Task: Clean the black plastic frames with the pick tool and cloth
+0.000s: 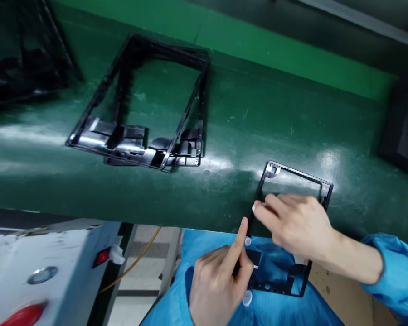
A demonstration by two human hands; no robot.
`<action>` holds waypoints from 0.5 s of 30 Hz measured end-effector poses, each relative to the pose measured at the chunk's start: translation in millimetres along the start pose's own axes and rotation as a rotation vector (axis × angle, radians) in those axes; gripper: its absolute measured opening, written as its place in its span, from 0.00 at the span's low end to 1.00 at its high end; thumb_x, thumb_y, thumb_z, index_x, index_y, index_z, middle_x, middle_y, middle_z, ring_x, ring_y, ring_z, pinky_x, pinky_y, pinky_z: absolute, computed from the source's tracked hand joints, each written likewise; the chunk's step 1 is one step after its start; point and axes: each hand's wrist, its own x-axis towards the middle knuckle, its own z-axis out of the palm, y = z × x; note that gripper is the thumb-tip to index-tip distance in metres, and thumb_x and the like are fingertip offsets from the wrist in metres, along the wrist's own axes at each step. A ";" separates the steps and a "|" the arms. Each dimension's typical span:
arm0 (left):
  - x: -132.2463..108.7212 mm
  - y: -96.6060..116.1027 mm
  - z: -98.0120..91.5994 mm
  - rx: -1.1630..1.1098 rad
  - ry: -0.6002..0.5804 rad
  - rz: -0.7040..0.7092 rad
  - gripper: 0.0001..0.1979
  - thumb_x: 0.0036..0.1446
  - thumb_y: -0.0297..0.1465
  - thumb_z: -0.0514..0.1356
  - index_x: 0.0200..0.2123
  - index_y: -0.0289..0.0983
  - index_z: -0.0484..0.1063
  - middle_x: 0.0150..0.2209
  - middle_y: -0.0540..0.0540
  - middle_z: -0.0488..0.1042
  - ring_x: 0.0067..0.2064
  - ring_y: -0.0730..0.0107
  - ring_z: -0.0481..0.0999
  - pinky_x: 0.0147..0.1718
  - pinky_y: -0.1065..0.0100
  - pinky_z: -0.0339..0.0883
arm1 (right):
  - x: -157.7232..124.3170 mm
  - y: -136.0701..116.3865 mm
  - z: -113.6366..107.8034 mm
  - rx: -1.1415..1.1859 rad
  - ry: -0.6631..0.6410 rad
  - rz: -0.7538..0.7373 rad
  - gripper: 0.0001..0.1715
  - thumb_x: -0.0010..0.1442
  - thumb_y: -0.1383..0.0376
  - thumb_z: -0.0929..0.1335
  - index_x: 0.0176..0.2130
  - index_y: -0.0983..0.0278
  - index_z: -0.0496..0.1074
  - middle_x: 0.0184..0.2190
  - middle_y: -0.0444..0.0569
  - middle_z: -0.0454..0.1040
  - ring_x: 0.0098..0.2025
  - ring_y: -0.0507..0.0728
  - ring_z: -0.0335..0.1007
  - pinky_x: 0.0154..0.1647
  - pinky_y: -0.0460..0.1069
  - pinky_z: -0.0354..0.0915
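A thin black rectangular plastic frame point(299, 172) hangs over the near edge of the bench, its lower part in front of a blue jacket. My left hand point(221, 280) grips its lower left side, with the index finger stretched along the left rail. Across the frame lies my right hand point(297, 224), fingers curled, with its foremost fingertip at the left rail. A small white spot shows at that fingertip; whether it is a nail or a held piece is unclear. The rest of the right fingers' undersides are hidden.
Two similar black frames point(136, 156) lie stacked crookedly on the green bench point(251, 131). More black parts point(27, 72) sit at far left, and a dark object point(403, 127) at far right. A white machine box point(71, 267) with a red button point(25, 314) stands lower left.
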 end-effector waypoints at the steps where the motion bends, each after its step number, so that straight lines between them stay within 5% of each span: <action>1: -0.2 0.1 0.1 -0.004 -0.008 -0.004 0.29 0.70 0.22 0.54 0.72 0.39 0.62 0.20 0.58 0.68 0.20 0.75 0.72 0.20 0.69 0.61 | 0.0 0.4 0.2 -0.020 0.013 0.020 0.17 0.68 0.76 0.60 0.40 0.64 0.75 0.28 0.45 0.73 0.23 0.54 0.60 0.26 0.54 0.44; 15: 0.9 0.3 0.6 -0.024 0.004 -0.008 0.27 0.70 0.22 0.54 0.70 0.38 0.65 0.21 0.58 0.70 0.19 0.75 0.71 0.21 0.68 0.62 | -4.7 -4.3 3.6 0.049 0.018 -0.015 0.18 0.71 0.75 0.58 0.40 0.63 0.74 0.28 0.44 0.73 0.23 0.55 0.65 0.26 0.53 0.49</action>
